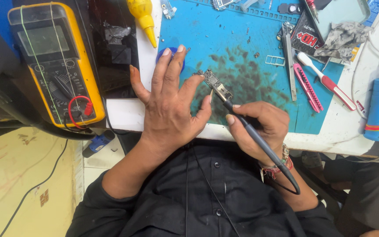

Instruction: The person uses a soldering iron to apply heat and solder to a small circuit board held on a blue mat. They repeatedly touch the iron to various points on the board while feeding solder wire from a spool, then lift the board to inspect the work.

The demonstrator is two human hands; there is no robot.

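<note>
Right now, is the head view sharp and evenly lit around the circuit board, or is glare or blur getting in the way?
Head view: the circuit board and probe are sharp under even, soft light; both hands, left hand and right hand, show no motion blur; mild glare on the multimeter screen; wide-angle bending toward the frame edges.

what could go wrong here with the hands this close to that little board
1. The left hand steadies the small circuit board with fingertips right beside the tip of the grey pen tool; a slip could jab or burn a finger.
2. The board rests loosely on the blue mat, so pressure from the right hand might skid it.
3. Tiny loose parts scattered on the mat could get swept off by a wrist.
</note>
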